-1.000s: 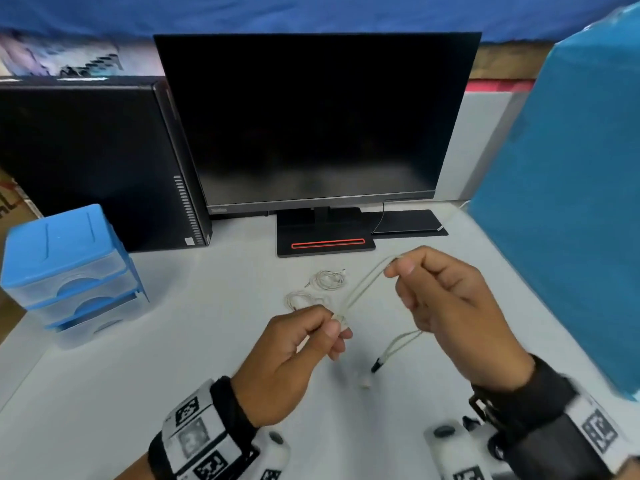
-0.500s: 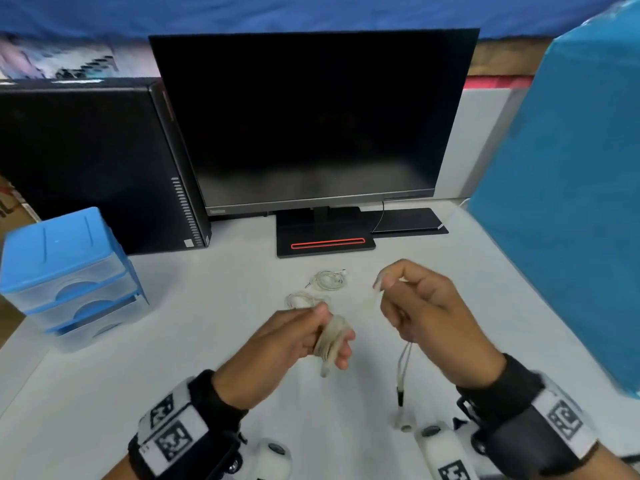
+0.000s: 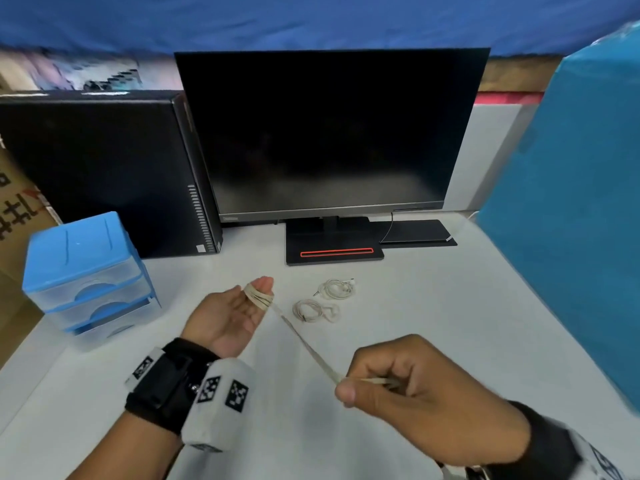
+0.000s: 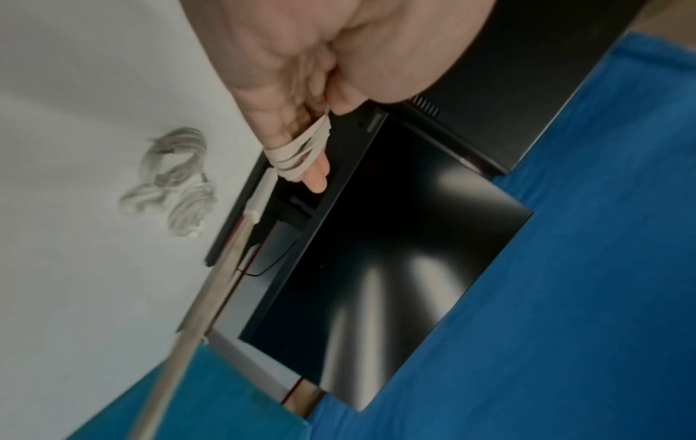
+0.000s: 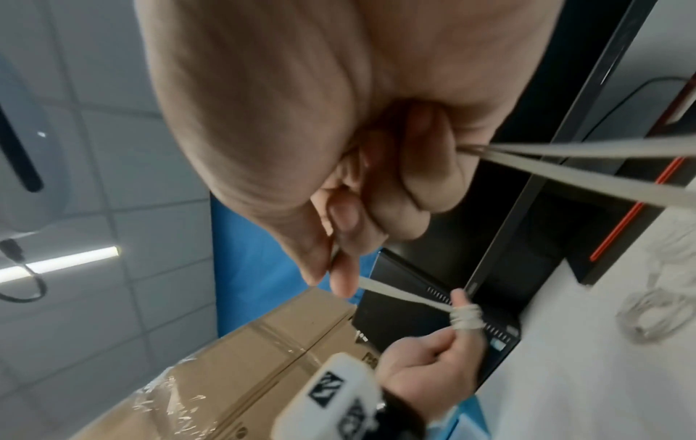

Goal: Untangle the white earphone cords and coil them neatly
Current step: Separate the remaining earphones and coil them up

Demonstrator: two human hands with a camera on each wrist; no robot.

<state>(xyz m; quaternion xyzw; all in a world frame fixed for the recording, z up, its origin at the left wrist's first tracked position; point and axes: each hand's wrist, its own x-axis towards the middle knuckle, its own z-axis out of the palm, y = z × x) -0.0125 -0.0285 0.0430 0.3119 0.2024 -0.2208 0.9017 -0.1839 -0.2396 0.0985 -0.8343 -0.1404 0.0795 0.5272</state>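
A white earphone cord [image 3: 304, 344] runs taut between my two hands above the white table [image 3: 433, 306]. My left hand [image 3: 258, 294] is palm up with two fingers stretched out. Several turns of the cord [image 4: 297, 160] are wound round those fingers, and the thumb presses the cord end against them. My right hand [image 3: 348, 388], nearer to me and to the right, pinches the cord between thumb and forefinger. The loose ends [image 5: 565, 166] trail out past its curled fingers. Two more white earphone bundles lie coiled on the table, one [image 3: 336, 289] behind the other [image 3: 313, 311].
A dark monitor [image 3: 329, 133] on a black stand [image 3: 332, 252] is straight ahead, with a black computer tower [image 3: 104, 168] to its left. A small blue drawer unit [image 3: 86, 271] stands at the left table edge. A tall blue panel [image 3: 571, 237] borders the right side.
My left hand has turned palm up and moved left and away, with cord now wound round its fingers. My right hand has pulled back toward me, drawing the cord taut.
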